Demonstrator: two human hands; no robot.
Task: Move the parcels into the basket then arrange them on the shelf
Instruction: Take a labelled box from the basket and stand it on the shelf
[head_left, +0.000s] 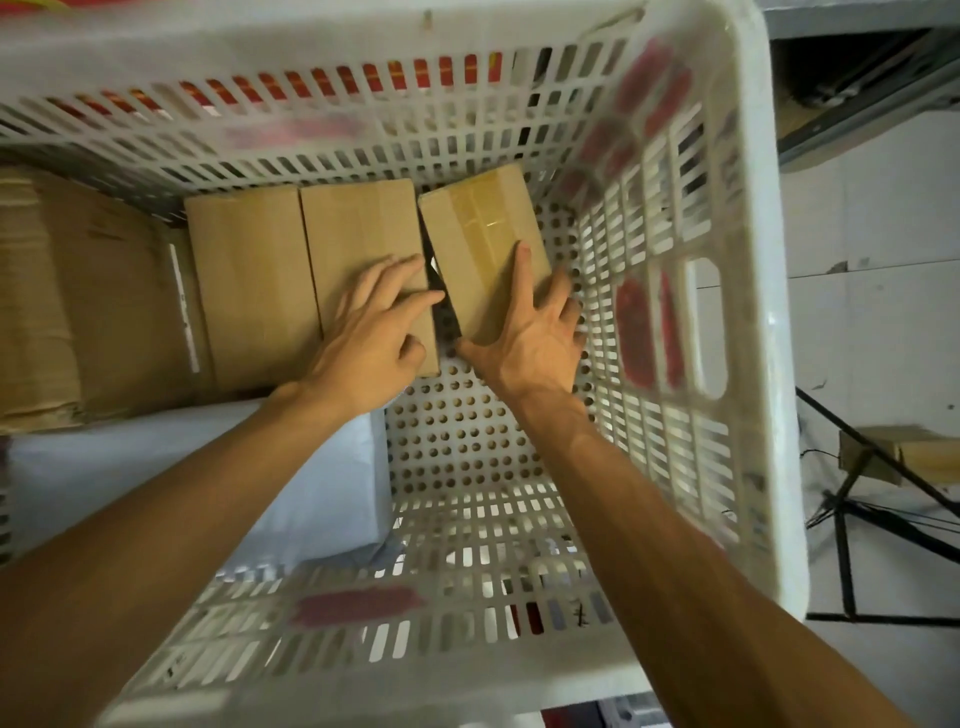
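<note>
Nearest, by the basket's (759, 364) near-left wall, a white parcel (208, 483) is lying flat. Further in, the left hand (374, 332) is resting spread-fingered on the middle box (358, 228). The right hand (530, 332) is clasping the skewed right box (478, 223) by its near end, toward the far-right corner. Closing that gap carelessly is risking a pinched left forefinger or a box wedging crooked.

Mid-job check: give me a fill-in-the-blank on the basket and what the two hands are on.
The basket holds ___ small brown boxes in a row.
The right hand grips the taped box at the row's ___ end.
The left hand rests on a plain box, the ___ one of the row.
The basket's floor shows round ___.
Missing: three; right; middle; holes.
</note>
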